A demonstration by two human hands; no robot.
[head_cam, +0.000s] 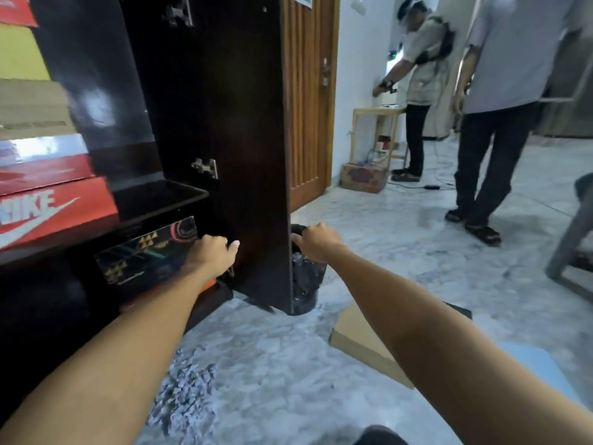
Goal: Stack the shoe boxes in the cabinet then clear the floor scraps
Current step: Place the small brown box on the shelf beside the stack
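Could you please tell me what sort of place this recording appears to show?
Probably a room in a home: a dark wooden cabinet stacked with shoe boxes, a marble-patterned floor, and a wooden door.

Two people (pixel 494 107) stand far right on the marble floor (pixel 401 239). A wooden door (pixel 309 101) is behind, with a small stand (pixel 375 130) beside it; a grey chair (pixel 574 239) sits at the right edge.

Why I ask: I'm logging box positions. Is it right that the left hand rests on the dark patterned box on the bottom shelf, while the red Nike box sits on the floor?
Not quite. The head view shows the red Nike box on the cabinet shelf above, not on the floor. The rest holds: the left hand rests on the dark patterned box on the bottom shelf.
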